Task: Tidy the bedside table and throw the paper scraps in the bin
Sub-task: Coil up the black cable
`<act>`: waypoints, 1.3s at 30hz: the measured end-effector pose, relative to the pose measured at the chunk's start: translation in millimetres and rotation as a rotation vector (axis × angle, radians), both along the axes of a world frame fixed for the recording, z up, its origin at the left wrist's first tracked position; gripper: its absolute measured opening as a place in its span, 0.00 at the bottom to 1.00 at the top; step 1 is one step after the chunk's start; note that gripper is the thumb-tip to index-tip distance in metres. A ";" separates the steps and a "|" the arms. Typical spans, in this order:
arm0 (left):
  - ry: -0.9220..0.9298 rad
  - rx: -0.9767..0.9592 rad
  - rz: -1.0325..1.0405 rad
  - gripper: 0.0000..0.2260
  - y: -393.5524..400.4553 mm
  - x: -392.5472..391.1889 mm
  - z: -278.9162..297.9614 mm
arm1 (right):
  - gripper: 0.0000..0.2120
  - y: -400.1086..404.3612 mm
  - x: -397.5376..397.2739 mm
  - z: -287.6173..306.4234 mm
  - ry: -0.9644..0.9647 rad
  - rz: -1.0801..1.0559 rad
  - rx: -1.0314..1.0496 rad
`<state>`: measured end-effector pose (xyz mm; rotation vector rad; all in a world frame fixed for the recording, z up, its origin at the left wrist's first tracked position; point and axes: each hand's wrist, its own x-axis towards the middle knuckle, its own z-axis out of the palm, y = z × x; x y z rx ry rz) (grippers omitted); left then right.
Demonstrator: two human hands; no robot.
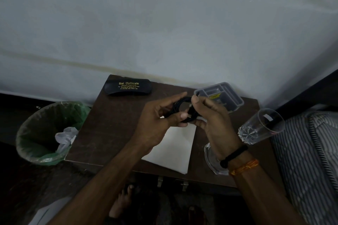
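Note:
Both my hands hold a coiled black cable (184,105) above the middle of the dark brown bedside table (113,126). My left hand (161,122) grips the coil from the left, thumb across it. My right hand (210,120) pinches the cable's end at the coil's right side. A white sheet of paper (175,148) lies flat on the table under my hands. The bin (45,133), lined with a green bag and holding crumpled white scraps, stands on the floor left of the table.
A black spectacle case (128,86) lies at the table's back edge. A clear plastic box (223,97) sits back right. A tall glass (261,126) and a glass dish (214,160) stand at the right. A striped bed cover (307,160) borders the table.

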<state>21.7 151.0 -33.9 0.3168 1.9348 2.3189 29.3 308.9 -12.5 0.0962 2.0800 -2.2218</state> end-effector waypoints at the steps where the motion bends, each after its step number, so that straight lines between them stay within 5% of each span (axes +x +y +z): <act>1: 0.004 -0.003 0.013 0.23 -0.7 -0.6 -0.2 | 0.14 -0.2 0.2 -0.1 -0.021 0.004 0.026; 13: 0.148 -0.268 0.130 0.18 -3.6 -3.0 -14.5 | 0.07 0.4 0.7 1.1 -0.157 0.106 0.202; 18: 0.164 -0.369 0.164 0.14 -5.1 -6.5 -21.4 | 0.08 -0.5 3.4 2.6 -0.330 0.175 0.050; 24: 0.215 -0.525 0.223 0.13 -4.5 -7.7 -22.8 | 0.14 1.6 1.7 2.6 -0.319 0.040 0.002; 34: -0.048 -0.472 0.368 0.12 -12.8 -16.1 -25.1 | 0.18 -3.1 -3.6 -3.4 -0.299 0.058 0.061; 39: -0.226 -0.409 0.387 0.15 -18.5 -27.0 -31.9 | 0.07 -5.1 -9.2 -23.7 -0.147 -0.067 0.280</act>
